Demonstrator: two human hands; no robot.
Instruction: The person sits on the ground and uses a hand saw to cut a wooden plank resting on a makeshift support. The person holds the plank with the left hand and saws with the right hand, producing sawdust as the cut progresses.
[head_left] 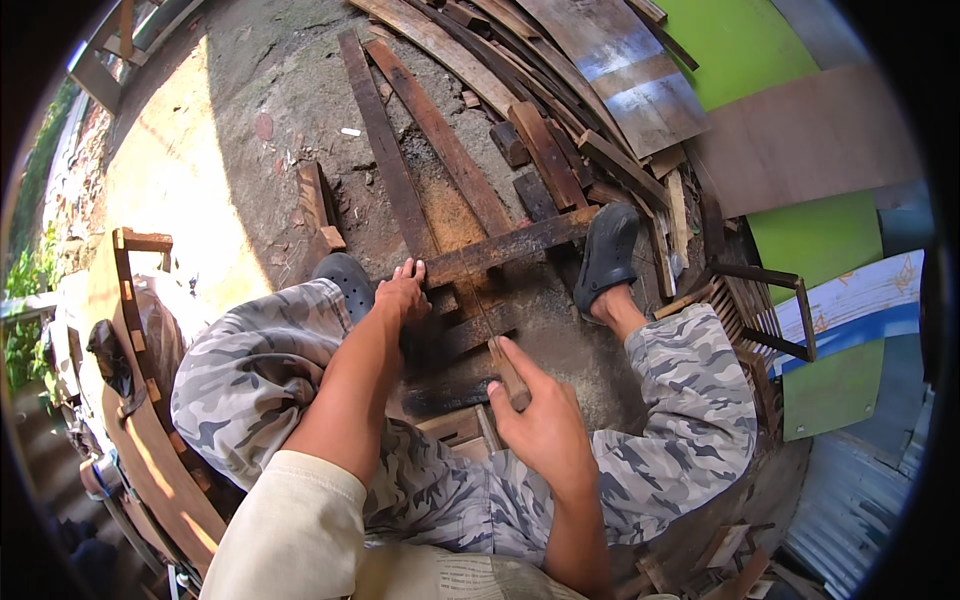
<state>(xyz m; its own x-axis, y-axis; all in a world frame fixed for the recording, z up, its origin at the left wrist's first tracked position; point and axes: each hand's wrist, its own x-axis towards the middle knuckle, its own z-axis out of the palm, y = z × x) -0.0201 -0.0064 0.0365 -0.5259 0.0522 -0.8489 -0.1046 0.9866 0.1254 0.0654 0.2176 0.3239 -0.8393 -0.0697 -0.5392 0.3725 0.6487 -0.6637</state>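
The left hand [403, 292] lies palm down on the near end of a dark, weathered wooden crosspiece [510, 245], fingers spread flat over the wood and closed on nothing. That crosspiece runs away from the fingertips up and to the right, and its far end lies under a black rubber clog [606, 255] on the person's right foot. Two long, dark brown wooden slats [400, 170] pass under the crosspiece just beyond the left hand and stretch off across the grey concrete ground [270, 110].

The right hand [540, 410] is nearer the body and to the right of the left one, wrapped around a short brown wooden handle [508, 372] that rises between thumb and fingers. The head of that tool is hidden behind the hand and the boards, so it may be a hammer, but I cannot tell. The top of the handle sits close to a second dark board [470, 335] lying just under the left wrist.

Beyond both hands, a heap of scrap wooden planks [560, 90] fills the far side. Off to the right of the right hand stand bright green panels [815, 240]. Camouflage trousers [690, 400] cover both knees on either side of the hands.
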